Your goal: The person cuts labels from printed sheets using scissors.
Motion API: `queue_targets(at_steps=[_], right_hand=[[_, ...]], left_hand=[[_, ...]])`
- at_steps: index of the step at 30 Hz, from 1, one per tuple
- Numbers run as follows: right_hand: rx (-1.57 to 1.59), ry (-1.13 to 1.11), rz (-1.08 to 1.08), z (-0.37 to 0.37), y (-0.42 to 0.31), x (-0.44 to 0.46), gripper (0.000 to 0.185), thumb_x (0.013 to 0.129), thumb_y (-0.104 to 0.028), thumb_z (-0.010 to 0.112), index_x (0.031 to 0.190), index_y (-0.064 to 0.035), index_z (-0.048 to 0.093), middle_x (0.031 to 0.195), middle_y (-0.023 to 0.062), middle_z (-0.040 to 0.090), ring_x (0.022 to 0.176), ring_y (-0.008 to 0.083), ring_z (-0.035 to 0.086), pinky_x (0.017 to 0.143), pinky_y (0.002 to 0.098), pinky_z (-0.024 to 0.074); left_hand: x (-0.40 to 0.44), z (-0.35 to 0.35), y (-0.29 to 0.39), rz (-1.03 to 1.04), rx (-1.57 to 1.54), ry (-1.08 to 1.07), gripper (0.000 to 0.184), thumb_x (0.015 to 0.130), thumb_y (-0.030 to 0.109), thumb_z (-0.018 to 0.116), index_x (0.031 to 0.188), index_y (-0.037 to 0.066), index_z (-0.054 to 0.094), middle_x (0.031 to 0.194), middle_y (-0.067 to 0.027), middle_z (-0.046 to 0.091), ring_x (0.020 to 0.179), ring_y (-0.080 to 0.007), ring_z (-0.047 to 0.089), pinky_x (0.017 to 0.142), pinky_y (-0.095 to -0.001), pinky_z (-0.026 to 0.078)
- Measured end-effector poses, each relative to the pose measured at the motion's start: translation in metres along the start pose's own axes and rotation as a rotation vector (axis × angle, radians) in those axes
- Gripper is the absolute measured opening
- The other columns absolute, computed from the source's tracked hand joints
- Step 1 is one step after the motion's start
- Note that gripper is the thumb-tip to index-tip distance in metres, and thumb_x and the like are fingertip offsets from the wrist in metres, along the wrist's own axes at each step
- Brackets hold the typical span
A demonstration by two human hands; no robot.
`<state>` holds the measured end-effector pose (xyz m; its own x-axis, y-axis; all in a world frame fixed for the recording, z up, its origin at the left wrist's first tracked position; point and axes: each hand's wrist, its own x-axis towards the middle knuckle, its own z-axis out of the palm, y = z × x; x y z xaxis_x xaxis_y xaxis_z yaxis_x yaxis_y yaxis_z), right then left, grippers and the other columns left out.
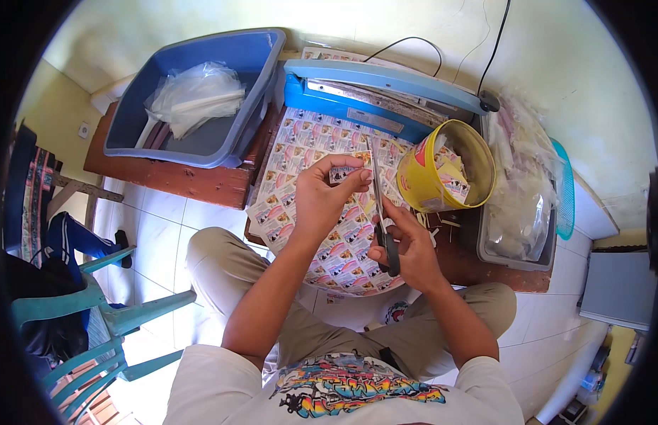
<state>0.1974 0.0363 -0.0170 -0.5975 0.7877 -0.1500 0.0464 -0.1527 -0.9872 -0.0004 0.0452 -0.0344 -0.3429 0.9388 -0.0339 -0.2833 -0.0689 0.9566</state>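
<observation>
Left hand (323, 195) pinches small printed paper label (362, 156) between thumb and fingertips. Right hand (412, 249) grips black-handled scissors (378, 202), fingers closed about handles, blades pointing away from body, just beside label. Both hands above printed label sheets (346, 263). Yellow bucket (419, 183), holding loose paper pieces, stands right of scissors. Blue impulse sealer (327, 105) beyond hands; blue plastic tub (226, 152) with clear bags (201, 99) at left.

Left fingers (341, 162) pinching printed paper (362, 154); right fingers (408, 221) gripping black-handled scissors (391, 253), blades running alongside; yellow bucket (419, 185) standing nearby, holding paper pieces (453, 176).
</observation>
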Motion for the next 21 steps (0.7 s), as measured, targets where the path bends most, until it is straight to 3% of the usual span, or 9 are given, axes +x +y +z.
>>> queue_targets(at_steps=[16,18,21], right_hand=[[-0.009,0.001,0.003,0.0011,0.0004,-0.0034,0.092,0.081,-0.006,0.088,0.159,-0.0015,0.038,0.123,0.0085,0.052,0.092,0.0115,0.063,0.081,0.0248,0.0591],[-0.002,0.016,0.021,0.0027,-0.0006,-0.0043,0.098,0.08,-0.021,0.091,0.159,-0.0011,0.037,0.124,0.0086,0.052,0.092,0.0145,0.064,0.082,0.0278,0.0534],[0.007,0.014,0.02,0.0027,-0.0003,-0.0044,0.098,0.08,-0.021,0.091,0.159,-0.0002,0.037,0.124,0.0088,0.052,0.092,0.0147,0.065,0.082,0.0281,0.0534]], left_hand=[[-0.0021,0.0014,-0.0002,0.022,0.068,-0.033,0.022,0.089,0.001,0.08,0.108,-0.006,0.071,0.099,-0.0134,0.075,0.085,-0.0162,0.075,0.08,-0.028,0.064],[-0.003,0.001,0.0016,0.023,0.109,-0.032,0.021,0.089,0.0,0.079,0.108,-0.007,0.071,0.099,-0.0132,0.075,0.085,-0.0163,0.075,0.079,-0.028,0.064],[-0.0029,0.0013,-0.0008,0.039,0.078,-0.03,0.021,0.089,0.0,0.079,0.108,-0.007,0.071,0.098,-0.0129,0.075,0.085,-0.0162,0.075,0.079,-0.028,0.064]])
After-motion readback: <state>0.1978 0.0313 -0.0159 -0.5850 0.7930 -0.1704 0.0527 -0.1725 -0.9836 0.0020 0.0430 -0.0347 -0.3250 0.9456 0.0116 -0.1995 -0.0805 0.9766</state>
